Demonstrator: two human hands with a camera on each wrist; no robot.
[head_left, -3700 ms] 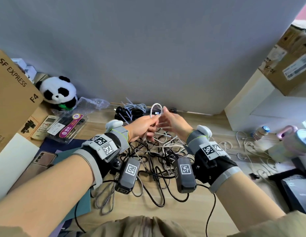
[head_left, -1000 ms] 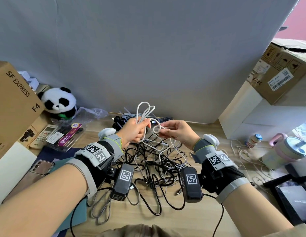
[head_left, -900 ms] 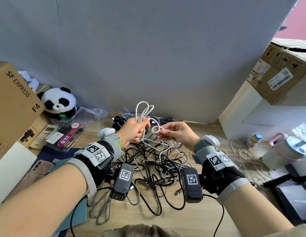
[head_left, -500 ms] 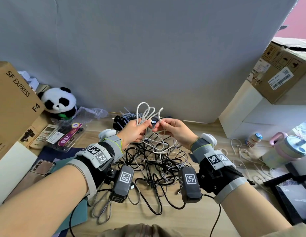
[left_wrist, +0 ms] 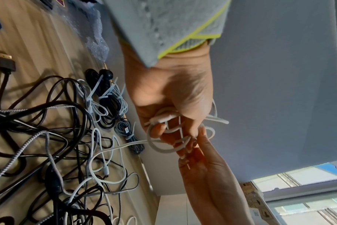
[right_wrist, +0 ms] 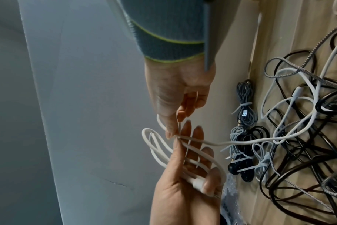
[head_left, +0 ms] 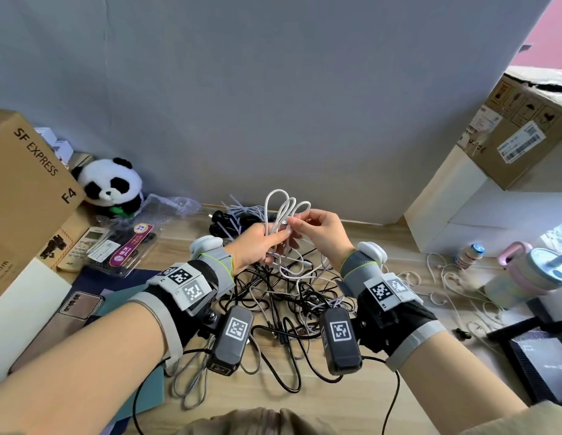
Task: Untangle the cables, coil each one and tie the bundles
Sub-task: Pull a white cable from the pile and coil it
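**Two hands coiling a white cable above a tangle**

The left hand (head_left: 257,243) is curled round several loops of a white cable (head_left: 284,205), raised above the tabletop (head_left: 273,400). The right hand (head_left: 320,233) pinches the same cable between thumb and forefinger, just beside the left fingers. The cable's loose end trails down into a tangle (head_left: 283,306) of black, white and braided cables. Tied bundles (left_wrist: 108,100) lie by the wall.

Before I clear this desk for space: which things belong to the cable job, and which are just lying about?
Part of the job:
- thin white cable, looped in the left hand, pinched by the right hand
- tangled pile of black, white and braided cables
- coiled bundles already zip-tied

Lying about:
- plush panda
- white remote control
- pink-lidded cup
- small bottle
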